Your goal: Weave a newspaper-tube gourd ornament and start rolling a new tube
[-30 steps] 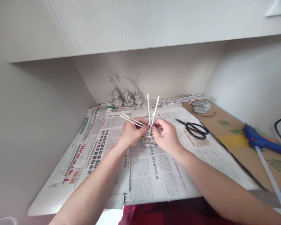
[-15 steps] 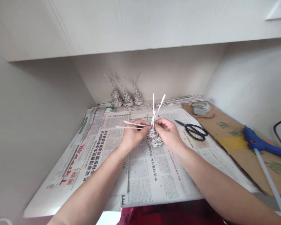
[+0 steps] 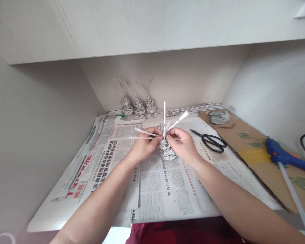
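Note:
Between my hands a small gourd shape woven from rolled newspaper strips (image 3: 167, 154) rests upright on the spread newspaper (image 3: 157, 203). My left hand (image 3: 146, 144) pinches at its top, where two white paper strips (image 3: 144, 133) stick out to the left past the fingers. From the other side my right hand (image 3: 181, 142) pinches at the neck with thumb and fingers closed. One strip rises straight up from the top, and another strip (image 3: 179, 120) slants up to the right. The exact spot under my fingertips is hidden.
Black scissors (image 3: 210, 141) lie right of my right hand. On cardboard (image 3: 254, 159) at the right are a blue glue gun (image 3: 284, 157) and a grey crumpled item (image 3: 219, 117). Three finished-looking woven gourds (image 3: 139, 107) stand at the back left, beside long paper sticks (image 3: 183, 111).
The right-hand strip has tipped further down to the right, while the upright strip leans slightly left. Both hands keep their pinch at the gourd's top, and the view has shifted a little.

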A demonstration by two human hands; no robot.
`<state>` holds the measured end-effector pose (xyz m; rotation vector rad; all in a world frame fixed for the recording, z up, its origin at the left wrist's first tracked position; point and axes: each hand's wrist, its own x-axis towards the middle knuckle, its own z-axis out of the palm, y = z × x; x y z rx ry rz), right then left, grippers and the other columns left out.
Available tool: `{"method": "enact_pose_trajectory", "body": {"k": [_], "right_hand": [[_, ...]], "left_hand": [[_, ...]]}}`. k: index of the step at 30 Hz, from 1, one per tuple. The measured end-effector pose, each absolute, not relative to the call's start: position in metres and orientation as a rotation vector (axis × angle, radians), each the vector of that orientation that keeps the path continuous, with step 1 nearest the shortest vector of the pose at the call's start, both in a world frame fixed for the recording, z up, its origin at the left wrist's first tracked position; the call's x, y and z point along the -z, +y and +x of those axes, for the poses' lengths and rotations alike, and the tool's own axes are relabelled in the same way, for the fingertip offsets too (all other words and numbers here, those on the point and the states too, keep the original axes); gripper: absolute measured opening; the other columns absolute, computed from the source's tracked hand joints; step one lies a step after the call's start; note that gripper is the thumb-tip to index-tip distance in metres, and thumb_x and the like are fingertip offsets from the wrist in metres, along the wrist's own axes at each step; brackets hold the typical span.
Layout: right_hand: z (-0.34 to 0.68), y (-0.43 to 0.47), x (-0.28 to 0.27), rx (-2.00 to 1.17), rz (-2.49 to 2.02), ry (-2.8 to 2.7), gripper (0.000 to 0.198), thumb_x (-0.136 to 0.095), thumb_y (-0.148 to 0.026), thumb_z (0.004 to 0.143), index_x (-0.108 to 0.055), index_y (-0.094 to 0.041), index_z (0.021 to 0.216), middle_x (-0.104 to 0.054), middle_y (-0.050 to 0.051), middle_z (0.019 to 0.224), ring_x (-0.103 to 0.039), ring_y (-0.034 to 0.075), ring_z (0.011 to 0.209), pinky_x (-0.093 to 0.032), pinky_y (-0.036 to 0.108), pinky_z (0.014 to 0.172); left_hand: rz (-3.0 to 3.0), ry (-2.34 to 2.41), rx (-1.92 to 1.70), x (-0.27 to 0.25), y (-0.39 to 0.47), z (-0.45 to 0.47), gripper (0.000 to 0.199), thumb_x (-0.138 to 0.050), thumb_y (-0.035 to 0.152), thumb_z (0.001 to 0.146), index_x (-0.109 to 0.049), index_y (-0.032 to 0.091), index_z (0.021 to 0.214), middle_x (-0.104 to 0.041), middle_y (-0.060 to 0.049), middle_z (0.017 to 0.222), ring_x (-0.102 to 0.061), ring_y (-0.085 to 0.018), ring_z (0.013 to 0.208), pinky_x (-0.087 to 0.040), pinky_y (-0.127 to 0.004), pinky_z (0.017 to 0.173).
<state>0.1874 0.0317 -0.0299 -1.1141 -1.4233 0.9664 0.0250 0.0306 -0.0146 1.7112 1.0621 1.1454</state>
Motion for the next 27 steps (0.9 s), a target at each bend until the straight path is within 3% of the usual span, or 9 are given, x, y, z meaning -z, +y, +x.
{"method": "enact_pose_trajectory", "body": {"k": [6,9,18,23,27], "right_hand": [[0.183,0.031,0.024,-1.282,-1.089,-1.145,0.016,-0.071,-0.031,0.067,-0.061,-0.018,0.068,-0.058,-0.004,0.056,-0.046,0.008,0.045,-0.034,0.022,0.043],[0.184,0.03,0.02,-1.326,-1.101,-1.098,0.016,-0.073,-0.028,0.06,-0.063,-0.016,0.066,-0.059,-0.003,0.056,-0.045,0.008,0.043,-0.033,0.022,0.042],[0.194,0.026,0.015,-1.167,-1.086,-1.375,0.015,-0.074,-0.028,0.064,-0.067,-0.017,0.07,-0.063,0.0,0.066,-0.055,0.013,0.058,-0.043,0.025,0.054],[0.196,0.021,0.007,-1.086,-1.163,-1.515,0.008,-0.065,-0.027,0.072,-0.065,-0.02,0.075,-0.062,-0.002,0.063,-0.053,0.012,0.052,-0.039,0.023,0.047],[0.194,0.027,0.019,-0.945,-1.146,-1.555,0.011,-0.058,-0.018,0.072,-0.066,-0.021,0.078,-0.065,-0.001,0.07,-0.057,0.014,0.057,-0.044,0.025,0.053]], "left_hand": [[1.773,0.917,-1.051,0.011,0.031,0.016,0.006,-0.058,0.022,0.085,-0.061,0.016,0.087,-0.06,-0.002,0.078,-0.059,-0.013,0.067,-0.051,-0.025,0.061],[1.854,0.903,-0.983,0.004,0.03,0.013,0.008,-0.062,0.017,0.081,-0.064,0.016,0.089,-0.064,-0.004,0.083,-0.061,-0.015,0.075,-0.052,-0.027,0.069],[1.777,0.967,-1.064,0.003,0.025,0.018,0.008,-0.072,0.017,0.073,-0.072,0.016,0.082,-0.07,-0.005,0.082,-0.066,-0.017,0.073,-0.055,-0.027,0.066],[1.773,1.029,-1.125,0.0,0.017,0.024,0.005,-0.072,0.018,0.073,-0.072,0.016,0.077,-0.07,-0.003,0.073,-0.064,-0.014,0.064,-0.054,-0.025,0.061],[1.704,1.205,-1.129,0.004,0.016,0.031,0.006,-0.072,0.018,0.07,-0.07,0.016,0.076,-0.07,-0.003,0.07,-0.063,-0.014,0.059,-0.052,-0.024,0.055]]}}
